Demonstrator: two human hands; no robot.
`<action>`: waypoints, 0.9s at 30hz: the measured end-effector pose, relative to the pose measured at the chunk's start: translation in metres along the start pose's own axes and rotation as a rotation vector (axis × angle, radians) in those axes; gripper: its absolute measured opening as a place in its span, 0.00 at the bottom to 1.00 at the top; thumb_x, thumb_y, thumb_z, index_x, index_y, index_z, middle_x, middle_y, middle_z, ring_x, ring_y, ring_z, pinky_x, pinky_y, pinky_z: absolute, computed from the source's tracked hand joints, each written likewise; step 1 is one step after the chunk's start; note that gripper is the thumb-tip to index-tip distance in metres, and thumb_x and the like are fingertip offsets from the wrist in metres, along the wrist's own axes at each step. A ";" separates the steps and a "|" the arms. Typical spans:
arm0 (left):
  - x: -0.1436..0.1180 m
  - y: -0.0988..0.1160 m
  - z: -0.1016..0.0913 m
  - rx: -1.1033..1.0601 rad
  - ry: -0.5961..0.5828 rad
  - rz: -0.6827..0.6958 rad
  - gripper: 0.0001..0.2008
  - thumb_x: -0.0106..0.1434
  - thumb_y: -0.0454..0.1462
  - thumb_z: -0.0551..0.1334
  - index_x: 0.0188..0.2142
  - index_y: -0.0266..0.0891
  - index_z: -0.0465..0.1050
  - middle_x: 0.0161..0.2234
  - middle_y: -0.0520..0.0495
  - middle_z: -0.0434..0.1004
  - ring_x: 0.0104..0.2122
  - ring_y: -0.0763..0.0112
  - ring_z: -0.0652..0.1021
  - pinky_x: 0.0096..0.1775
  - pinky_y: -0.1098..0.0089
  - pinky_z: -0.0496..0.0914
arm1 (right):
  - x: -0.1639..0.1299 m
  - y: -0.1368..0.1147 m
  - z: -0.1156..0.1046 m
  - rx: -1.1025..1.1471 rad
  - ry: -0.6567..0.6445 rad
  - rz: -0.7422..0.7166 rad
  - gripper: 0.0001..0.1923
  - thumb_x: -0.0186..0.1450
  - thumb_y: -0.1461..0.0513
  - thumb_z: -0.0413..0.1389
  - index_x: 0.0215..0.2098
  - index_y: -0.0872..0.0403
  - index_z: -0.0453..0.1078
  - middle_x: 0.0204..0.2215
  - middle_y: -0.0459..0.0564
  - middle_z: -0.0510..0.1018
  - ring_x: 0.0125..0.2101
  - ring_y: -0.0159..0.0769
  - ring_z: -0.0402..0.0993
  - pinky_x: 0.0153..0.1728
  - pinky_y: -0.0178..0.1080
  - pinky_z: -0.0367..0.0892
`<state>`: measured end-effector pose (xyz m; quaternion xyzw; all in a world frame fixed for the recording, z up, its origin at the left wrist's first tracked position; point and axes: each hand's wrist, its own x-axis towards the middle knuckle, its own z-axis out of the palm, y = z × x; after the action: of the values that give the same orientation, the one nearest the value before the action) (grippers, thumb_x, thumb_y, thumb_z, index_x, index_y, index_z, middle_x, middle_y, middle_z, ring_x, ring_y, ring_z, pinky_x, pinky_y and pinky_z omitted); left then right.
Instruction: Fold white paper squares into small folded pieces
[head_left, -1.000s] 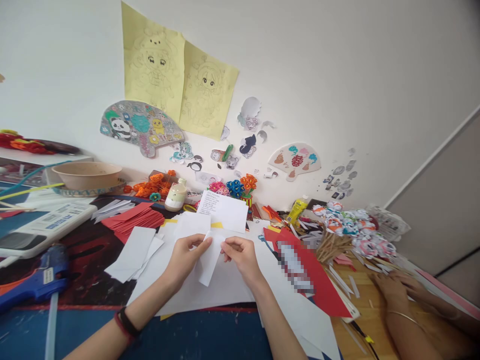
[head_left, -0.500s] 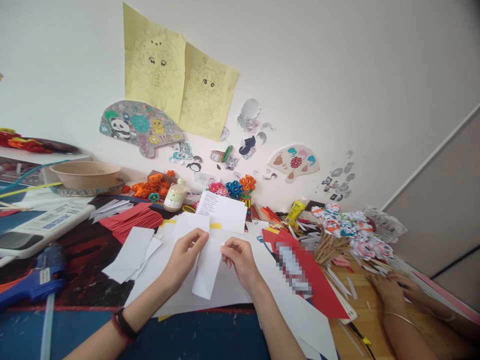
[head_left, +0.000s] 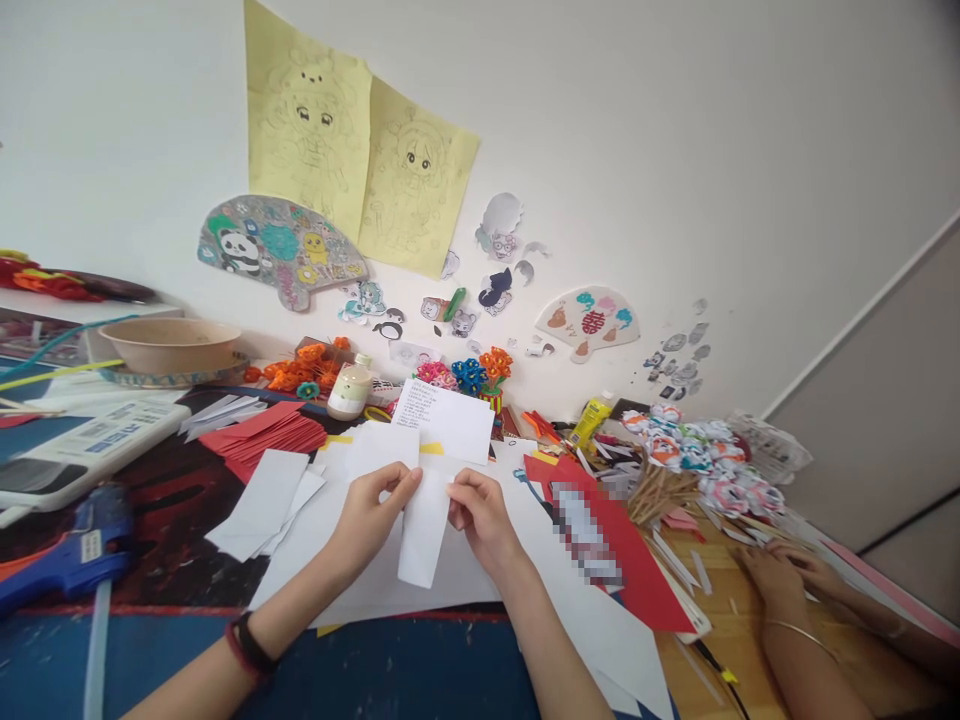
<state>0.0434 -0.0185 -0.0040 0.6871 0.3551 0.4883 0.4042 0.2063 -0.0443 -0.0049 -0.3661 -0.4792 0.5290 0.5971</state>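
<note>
A narrow white paper strip (head_left: 422, 545) hangs between my two hands, above larger white sheets (head_left: 352, 600) on the table. My left hand (head_left: 377, 515) pinches its upper left edge between thumb and fingers. On the opposite edge, my right hand (head_left: 480, 510) is closed with thumb and curled fingers gripping the paper. Just behind my hands, a white card with handwriting (head_left: 450, 420) lies at the back of the sheets. To the left of my left hand are cut white paper pieces (head_left: 262, 500) and a fanned stack of red paper strips (head_left: 266, 440).
At left lie a blue glue gun (head_left: 82, 550) and a white device (head_left: 90, 455) near a beige bowl (head_left: 171, 345). A bottle (head_left: 350, 388) and paper flowers (head_left: 469, 377) line the wall. To the right are red paper (head_left: 645, 570) and another person's hands (head_left: 780, 575).
The paper strip has turned slightly more upright and its lower end has shifted a little right and up. Both my hands keep hold of it.
</note>
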 end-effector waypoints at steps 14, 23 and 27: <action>-0.004 0.005 0.001 0.129 -0.055 0.036 0.20 0.64 0.47 0.49 0.23 0.37 0.67 0.22 0.52 0.67 0.25 0.72 0.66 0.28 0.73 0.60 | 0.001 -0.002 -0.004 0.024 0.045 -0.020 0.10 0.57 0.64 0.58 0.20 0.56 0.66 0.14 0.41 0.67 0.14 0.23 0.57 0.18 0.29 0.51; -0.005 0.008 0.003 0.173 -0.089 0.053 0.20 0.64 0.47 0.49 0.23 0.38 0.64 0.21 0.54 0.63 0.24 0.73 0.65 0.28 0.74 0.60 | 0.002 -0.006 -0.005 0.004 0.113 -0.053 0.09 0.56 0.64 0.59 0.20 0.56 0.66 0.14 0.40 0.66 0.14 0.23 0.57 0.18 0.30 0.51; -0.005 0.008 0.003 0.204 -0.070 0.029 0.20 0.65 0.47 0.48 0.23 0.38 0.63 0.21 0.54 0.63 0.24 0.73 0.64 0.27 0.74 0.59 | 0.003 -0.006 -0.006 -0.026 0.136 -0.066 0.08 0.56 0.63 0.59 0.20 0.56 0.66 0.14 0.41 0.67 0.15 0.23 0.57 0.18 0.30 0.51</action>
<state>0.0459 -0.0271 0.0010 0.7464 0.3785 0.4312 0.3372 0.2136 -0.0421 -0.0003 -0.3929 -0.4564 0.4767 0.6404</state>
